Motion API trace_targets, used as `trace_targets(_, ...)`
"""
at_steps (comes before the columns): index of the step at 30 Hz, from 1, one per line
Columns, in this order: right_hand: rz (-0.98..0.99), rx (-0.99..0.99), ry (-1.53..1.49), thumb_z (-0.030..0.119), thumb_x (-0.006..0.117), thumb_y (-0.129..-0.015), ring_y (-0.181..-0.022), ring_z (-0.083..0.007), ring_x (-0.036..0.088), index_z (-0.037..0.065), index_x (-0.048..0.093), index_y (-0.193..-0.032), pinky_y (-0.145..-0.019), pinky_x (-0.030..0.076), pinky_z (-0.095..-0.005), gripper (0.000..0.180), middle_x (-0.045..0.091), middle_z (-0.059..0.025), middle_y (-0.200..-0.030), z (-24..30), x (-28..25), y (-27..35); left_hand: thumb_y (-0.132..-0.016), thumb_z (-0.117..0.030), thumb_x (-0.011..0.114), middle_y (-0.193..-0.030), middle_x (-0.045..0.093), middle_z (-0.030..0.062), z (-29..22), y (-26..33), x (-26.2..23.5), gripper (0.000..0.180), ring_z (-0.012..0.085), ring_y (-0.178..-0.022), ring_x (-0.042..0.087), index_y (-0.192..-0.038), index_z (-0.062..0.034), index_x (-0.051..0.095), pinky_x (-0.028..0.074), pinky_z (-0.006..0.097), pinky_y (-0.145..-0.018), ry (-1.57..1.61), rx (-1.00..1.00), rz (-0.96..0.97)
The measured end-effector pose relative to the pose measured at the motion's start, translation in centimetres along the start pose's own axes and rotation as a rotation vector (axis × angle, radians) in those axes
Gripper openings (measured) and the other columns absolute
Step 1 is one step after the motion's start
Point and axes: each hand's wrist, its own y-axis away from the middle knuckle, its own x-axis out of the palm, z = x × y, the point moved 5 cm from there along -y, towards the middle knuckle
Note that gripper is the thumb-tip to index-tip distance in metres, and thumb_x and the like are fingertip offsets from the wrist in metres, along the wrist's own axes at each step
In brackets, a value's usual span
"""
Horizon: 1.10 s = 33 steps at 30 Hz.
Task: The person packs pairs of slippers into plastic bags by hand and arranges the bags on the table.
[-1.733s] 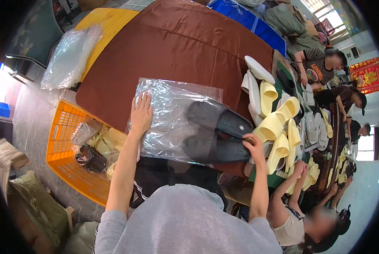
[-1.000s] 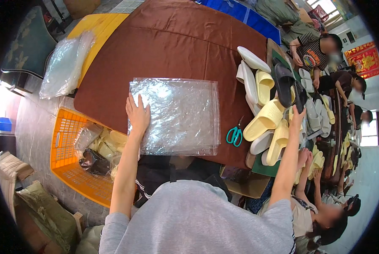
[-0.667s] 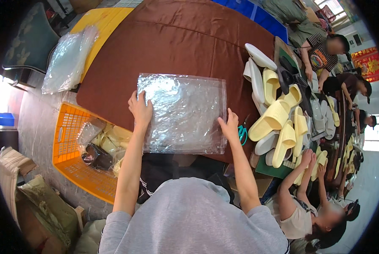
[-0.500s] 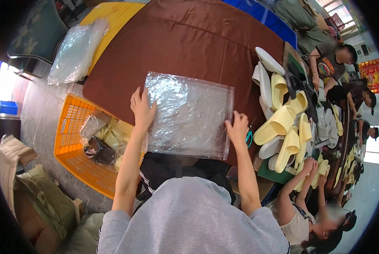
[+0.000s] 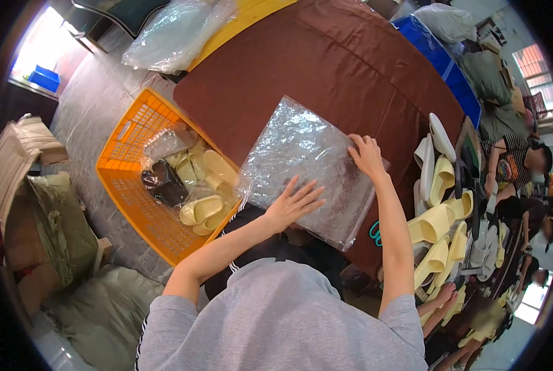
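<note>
A stack of clear plastic bags (image 5: 307, 145) lies on the brown tablecloth (image 5: 264, 68) in front of me, its near edge reaching the table's front. My left hand (image 5: 295, 206) rests flat on the near part of the bags with its fingers spread. At their far right edge is my right hand (image 5: 367, 156), fingers stretched out and touching the plastic. Beside my right forearm lie the teal handles of what look like scissors (image 5: 375, 233), partly hidden.
An orange crate (image 5: 125, 127) at the left holds bagged slippers, some yellow, one pair dark. Yellow, white and dark slippers (image 5: 429, 224) crowd the table's right side, with co-workers beyond. More clear bags (image 5: 174, 37) lie on a yellow surface at the far left.
My view has turned, so the surroundings sit differently. My left hand has gone from the bags' left edge onto their near part; my right hand has moved up to their far right edge.
</note>
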Motion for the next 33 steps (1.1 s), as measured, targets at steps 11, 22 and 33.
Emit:
trace_targets(11, 0.123, 0.010, -0.098, 0.025, 0.066, -0.087, -0.108, -0.0352, 0.055, 0.017, 0.052, -0.134, -0.089, 0.048, -0.0452, 0.050, 0.056, -0.0147, -0.113, 1.4, -1.1, -1.4, -0.082, -0.038, 0.070, -0.148, 0.035, 0.0166, 8.6, 5.1, -3.2, 0.072, 0.0369, -0.140, 0.028, -0.143, -0.0126, 0.040, 0.023, 0.055, -0.112, 0.558, -0.534, -0.261)
trace_targets(22, 0.006, 0.153, -0.071, 0.015, 0.072, -0.080, -0.098, -0.0366, 0.058, 0.012, 0.058, -0.118, -0.082, 0.049, -0.0477, 0.041, 0.059, -0.0143, -0.103, 2.4, 0.8, -0.7, -0.095, -0.025, 0.053, -0.086, 0.064, 0.0306, 13.6, 10.2, 5.2, 0.028, 0.0489, -0.084, 0.062, -0.092, 0.0028, 0.053, 0.048, 0.053, -0.073, 0.846, -1.119, -0.124)
trace_targets(33, 0.038, 0.170, -0.205, 0.013, 0.069, -0.079, -0.095, -0.0380, 0.061, 0.004, 0.057, -0.098, -0.079, 0.049, -0.0472, 0.024, 0.064, -0.0172, -0.095, 1.0, 0.8, -1.0, -0.084, -0.024, 0.070, -0.093, 0.058, 0.0039, 16.0, 9.6, 4.5, 0.043, 0.0121, -0.088, 0.053, -0.116, 0.0015, 0.055, 0.044, 0.029, -0.075, 1.612, -0.838, 0.072)
